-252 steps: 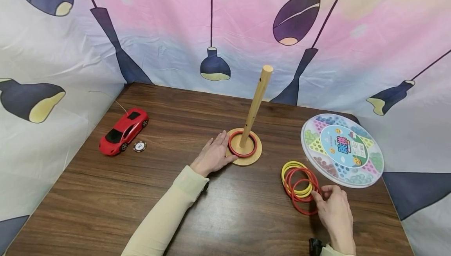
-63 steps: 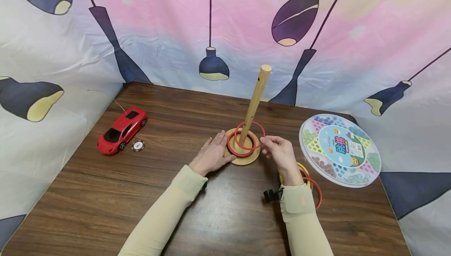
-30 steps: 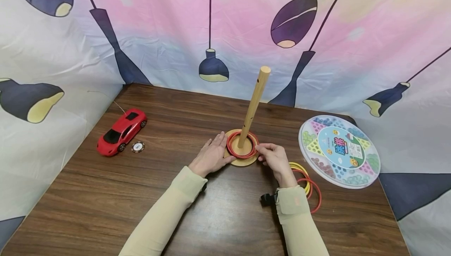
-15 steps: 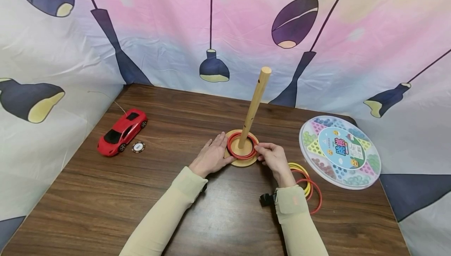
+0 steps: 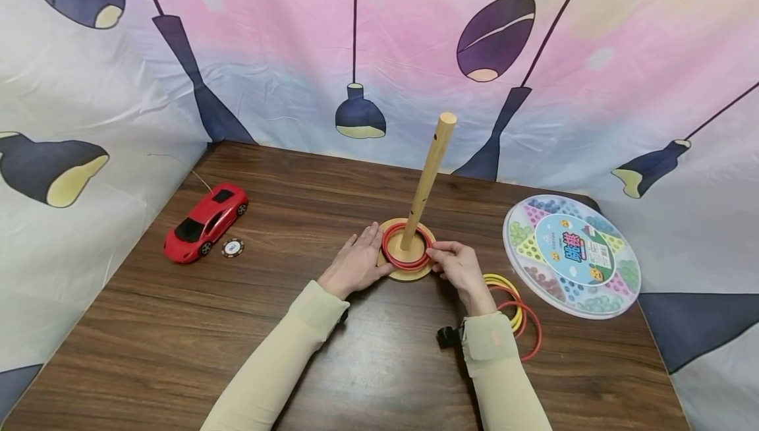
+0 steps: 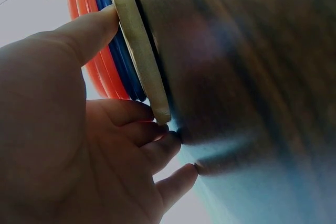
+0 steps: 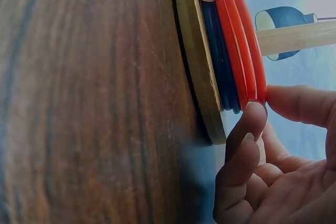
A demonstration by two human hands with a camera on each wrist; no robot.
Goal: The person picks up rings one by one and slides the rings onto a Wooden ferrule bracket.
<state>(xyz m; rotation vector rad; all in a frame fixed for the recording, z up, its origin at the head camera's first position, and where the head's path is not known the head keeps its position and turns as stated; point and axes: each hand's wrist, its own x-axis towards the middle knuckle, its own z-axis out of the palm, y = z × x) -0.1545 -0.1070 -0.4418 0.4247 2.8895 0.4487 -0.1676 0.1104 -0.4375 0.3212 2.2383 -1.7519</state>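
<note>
A wooden post (image 5: pixel 428 180) rises from a round wooden base (image 5: pixel 409 277) on the table. Around its foot lie red rings (image 7: pixel 239 45), stacked over dark blue rings (image 7: pixel 220 61) that show in both wrist views. My left hand (image 5: pixel 354 263) rests against the left side of the base with straight fingers, its thumb at the base's edge in the left wrist view. From the right, my right hand (image 5: pixel 461 269) pinches the top red ring (image 7: pixel 257 51) between thumb and forefinger, level on the stack.
Loose yellow rings (image 5: pixel 504 281) and red rings (image 5: pixel 538 332) lie partly behind my right wrist. A round Chinese checkers box (image 5: pixel 572 256) is at the right. A red toy car (image 5: pixel 206 222) and a poker chip (image 5: pixel 233 247) sit at the left. Patterned cloth (image 5: pixel 284 55) stands behind the table.
My right hand has come from the loose rings to the post with a red ring, and lowered it down the post onto the stack. My left hand has stayed at the base.
</note>
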